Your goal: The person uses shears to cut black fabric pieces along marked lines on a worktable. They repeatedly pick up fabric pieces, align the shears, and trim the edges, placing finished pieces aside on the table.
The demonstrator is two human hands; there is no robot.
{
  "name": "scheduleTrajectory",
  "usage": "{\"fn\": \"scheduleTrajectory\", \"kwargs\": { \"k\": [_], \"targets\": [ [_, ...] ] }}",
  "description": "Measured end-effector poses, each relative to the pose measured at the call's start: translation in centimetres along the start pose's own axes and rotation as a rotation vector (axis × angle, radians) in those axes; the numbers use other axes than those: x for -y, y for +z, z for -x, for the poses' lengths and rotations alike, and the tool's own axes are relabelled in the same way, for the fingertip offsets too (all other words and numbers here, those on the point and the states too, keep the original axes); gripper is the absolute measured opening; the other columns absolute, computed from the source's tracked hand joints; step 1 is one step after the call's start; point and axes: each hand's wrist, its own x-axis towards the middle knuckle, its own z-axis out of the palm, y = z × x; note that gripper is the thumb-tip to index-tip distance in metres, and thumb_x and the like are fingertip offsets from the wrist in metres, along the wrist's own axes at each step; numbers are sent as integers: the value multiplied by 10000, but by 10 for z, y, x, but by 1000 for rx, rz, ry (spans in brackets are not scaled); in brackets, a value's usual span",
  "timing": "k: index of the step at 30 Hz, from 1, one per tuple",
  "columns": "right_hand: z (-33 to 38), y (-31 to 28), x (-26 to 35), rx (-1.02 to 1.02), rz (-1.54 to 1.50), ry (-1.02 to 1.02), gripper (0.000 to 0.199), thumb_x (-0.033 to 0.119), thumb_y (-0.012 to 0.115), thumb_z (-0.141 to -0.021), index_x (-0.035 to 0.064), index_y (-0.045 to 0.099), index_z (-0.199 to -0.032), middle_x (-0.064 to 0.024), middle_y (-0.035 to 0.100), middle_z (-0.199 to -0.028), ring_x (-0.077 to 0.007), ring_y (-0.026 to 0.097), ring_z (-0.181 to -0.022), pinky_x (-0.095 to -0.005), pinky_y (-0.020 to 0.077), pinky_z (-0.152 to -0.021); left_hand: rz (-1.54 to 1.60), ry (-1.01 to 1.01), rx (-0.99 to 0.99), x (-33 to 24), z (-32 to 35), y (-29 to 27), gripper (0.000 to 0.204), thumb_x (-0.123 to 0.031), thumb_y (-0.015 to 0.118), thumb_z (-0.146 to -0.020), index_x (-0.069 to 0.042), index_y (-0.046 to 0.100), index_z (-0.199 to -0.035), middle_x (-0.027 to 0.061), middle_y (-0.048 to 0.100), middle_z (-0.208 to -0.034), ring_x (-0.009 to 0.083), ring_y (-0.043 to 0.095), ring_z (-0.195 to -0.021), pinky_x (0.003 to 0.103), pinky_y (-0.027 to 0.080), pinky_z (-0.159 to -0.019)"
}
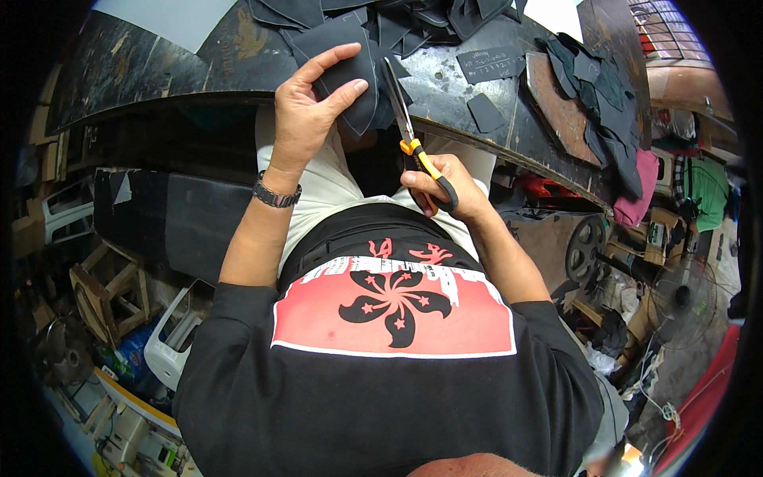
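Note:
My left hand [314, 99] pinches a dark, leather-like piece [350, 75] between thumb and fingers, raised near the table's front edge. A pale line runs along the piece's border, and it narrows to a point at the bottom. In my right hand [449, 187] is a pair of scissors [400, 103] with yellow and black handles. Its blades point up and away, just right of the piece. They look nearly closed, and whether they touch the material I cannot tell. Both hands are above my lap.
More dark cut pieces [405, 28] lie heaped at the far side of the black table [191, 75]. Toward the right are a marked piece [490, 65], a small offcut [485, 113], a brown board [556, 111] and another dark pile [604, 87]. A black bench [171, 219] stands left.

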Motion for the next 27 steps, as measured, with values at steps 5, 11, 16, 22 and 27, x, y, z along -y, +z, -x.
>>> {"fn": "scheduleTrajectory", "kwargs": {
  "k": [5, 11, 16, 22, 27],
  "targets": [
    [1, -7, -2, 88, -59, 13, 381, 375, 766, -819, 45, 599, -728, -19, 542, -561, -109, 530, -453, -236, 412, -434, -61, 54, -47, 1, 2, 2, 561, 2, 732, -824, -40, 544, -1351, 79, 628, -1238, 105, 613, -1042, 244, 517, -919],
    [4, -8, -2, 123, -7, 109, 381, 384, 745, -834, 50, 595, -730, -23, 536, -566, -114, 535, -458, -238, 421, -447, 17, 10, -20, 3, 5, 2, 644, -1, 742, -811, -39, 488, -1401, 102, 594, -1304, 119, 594, -1093, 267, 491, -964],
    [-2, -1, 3, 125, -84, 9, 382, 388, 719, -855, 51, 585, -736, -29, 549, -610, -114, 550, -491, -239, 427, -452, -58, 18, 44, 4, 18, 15, 671, 6, 737, -808, -49, 470, -1420, 102, 582, -1325, 131, 570, -1138, 263, 442, -990],
    [-9, 0, 0, 103, -74, 31, 371, 385, 727, -855, 46, 596, -777, -19, 562, -643, -108, 559, -522, -229, 445, -497, -193, 106, -10, 8, 23, 20, 689, 3, 740, -805, -39, 451, -1430, 106, 573, -1326, 135, 575, -1114, 261, 439, -987],
    [-3, -9, -13, 177, 50, 156, 389, 398, 768, -826, 36, 632, -868, -18, 567, -650, -98, 554, -544, -227, 437, -507, -46, 31, -110, 11, 16, 7, 674, -10, 740, -818, -26, 450, -1426, 110, 580, -1307, 132, 594, -1075, 261, 456, -971]
  ]
}}
